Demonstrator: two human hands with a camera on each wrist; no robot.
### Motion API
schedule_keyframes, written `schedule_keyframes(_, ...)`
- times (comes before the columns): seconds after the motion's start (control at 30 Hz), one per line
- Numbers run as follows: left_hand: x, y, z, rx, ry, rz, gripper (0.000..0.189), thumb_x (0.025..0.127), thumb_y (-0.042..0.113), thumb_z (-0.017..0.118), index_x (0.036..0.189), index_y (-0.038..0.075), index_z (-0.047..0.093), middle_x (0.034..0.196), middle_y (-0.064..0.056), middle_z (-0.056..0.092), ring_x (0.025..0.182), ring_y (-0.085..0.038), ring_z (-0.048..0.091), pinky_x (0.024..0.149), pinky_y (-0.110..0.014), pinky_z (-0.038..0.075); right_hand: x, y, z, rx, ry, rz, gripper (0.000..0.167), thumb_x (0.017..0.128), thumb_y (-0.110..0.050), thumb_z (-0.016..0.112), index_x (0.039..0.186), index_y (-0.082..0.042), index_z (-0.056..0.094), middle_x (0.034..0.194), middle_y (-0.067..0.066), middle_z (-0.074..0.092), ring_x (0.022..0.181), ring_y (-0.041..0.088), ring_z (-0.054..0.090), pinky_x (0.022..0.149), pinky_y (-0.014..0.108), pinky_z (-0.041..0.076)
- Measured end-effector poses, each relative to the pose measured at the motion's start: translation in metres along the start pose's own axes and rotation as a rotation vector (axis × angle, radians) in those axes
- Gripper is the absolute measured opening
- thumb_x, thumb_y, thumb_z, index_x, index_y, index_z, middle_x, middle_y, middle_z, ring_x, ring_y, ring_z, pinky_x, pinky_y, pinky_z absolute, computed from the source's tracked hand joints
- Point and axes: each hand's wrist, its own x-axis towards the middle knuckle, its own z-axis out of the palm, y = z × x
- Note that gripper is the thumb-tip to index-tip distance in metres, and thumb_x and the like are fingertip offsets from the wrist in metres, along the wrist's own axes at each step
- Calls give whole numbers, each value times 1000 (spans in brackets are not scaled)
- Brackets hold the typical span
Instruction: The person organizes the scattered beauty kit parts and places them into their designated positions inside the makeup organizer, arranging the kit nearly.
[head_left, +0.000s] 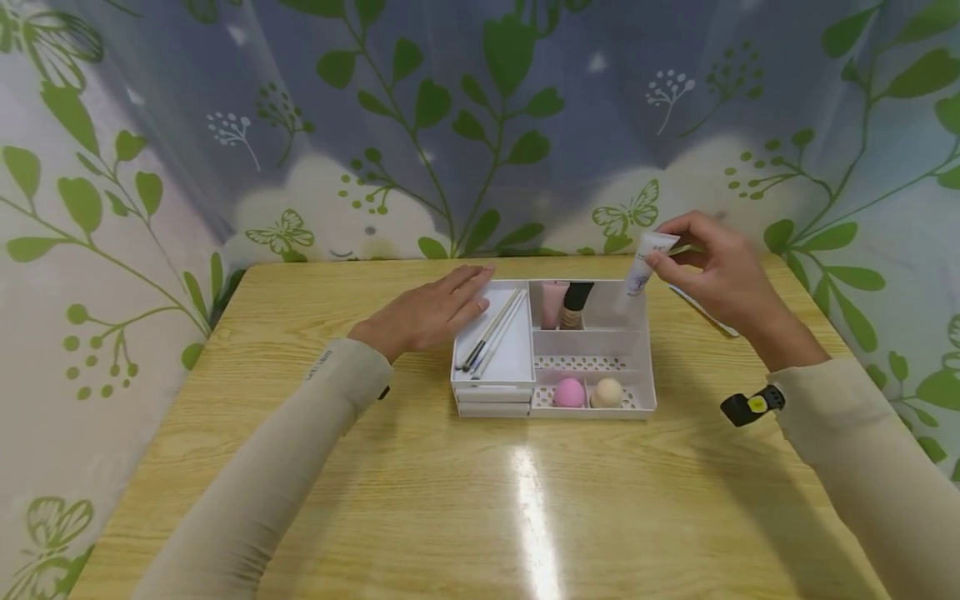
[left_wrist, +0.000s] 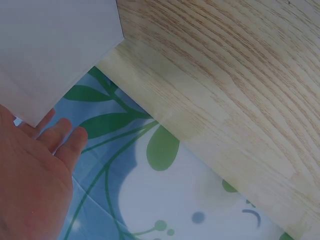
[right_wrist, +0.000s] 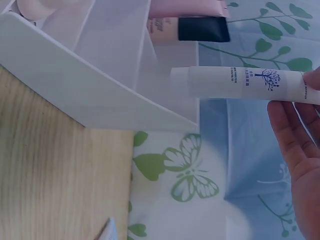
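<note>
My right hand [head_left: 723, 271] pinches a white squeeze tube [right_wrist: 225, 82] with a blue tree print. It holds the tube cap-down over the back right compartment of a white cosmetics organizer [head_left: 615, 343]. Fairly straight fingers of my left hand [head_left: 431, 312] rest at the organizer's back left edge. Several makeup brushes [head_left: 491, 333] lie on its left top tray. A pink tube [head_left: 552, 304] and a black-capped foundation tube [head_left: 576, 307] stand in the back compartment. In front sit a pink makeup sponge [head_left: 568, 393] and a beige one [head_left: 607, 392], with a divider between them.
A thin, pale flat item [head_left: 705, 312] lies on the wooden table [head_left: 360, 517] right of the organizer, partly under my right hand. Leaf-patterned fabric [head_left: 465, 125] hangs right behind the table's back edge. A black wrist device [head_left: 752, 405] is at my right cuff.
</note>
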Motion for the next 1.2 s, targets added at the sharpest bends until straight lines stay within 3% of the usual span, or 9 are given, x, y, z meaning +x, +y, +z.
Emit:
schedule_keyframes(0.33, -1, 1, 0, -6, 8, -2, 69, 115, 63, 15, 176, 35, -1, 185, -2, 10, 171, -29, 16, 136, -55, 24, 2, 12, 24, -31, -121, 111, 26, 105, -7, 73, 129, 2, 66, 126, 15, 67, 103, -5, 63, 89, 6, 53)
schedule_keyframes(0.5, -2, 1, -1, -19, 1, -5, 69, 115, 64, 15, 176, 36, -1, 185, -1, 8, 171, -28, 14, 136, -56, 23, 3, 18, 33, -49, -150, 153, 28, 107, -13, 72, 131, 0, 66, 127, 15, 68, 103, -4, 62, 87, 6, 53)
schedule_keyframes(0.73, -2, 2, 0, -20, 2, -5, 69, 115, 63, 15, 176, 36, -2, 185, -1, 8, 171, -29, 15, 136, -56, 25, 2, 22, 41, -35, -186, 167, 29, 107, -15, 73, 131, 0, 66, 127, 17, 69, 105, 8, 65, 89, 8, 54)
schedule_keyframes(0.97, -1, 2, 0, -17, 7, -13, 69, 115, 64, 15, 176, 36, -1, 185, -1, 9, 170, -29, 18, 136, -55, 25, 0, 28, 47, -24, -203, 204, 26, 106, -14, 74, 128, -3, 68, 125, 15, 71, 101, 1, 66, 88, 8, 56)
schedule_keyframes(1.2, -1, 1, 1, -12, 14, -8, 69, 115, 63, 15, 176, 35, 0, 185, -2, 10, 170, -29, 18, 136, -55, 25, -1, 28, 48, -15, -211, 175, 26, 105, -14, 75, 127, -2, 69, 125, 16, 71, 102, 6, 68, 90, 7, 55)
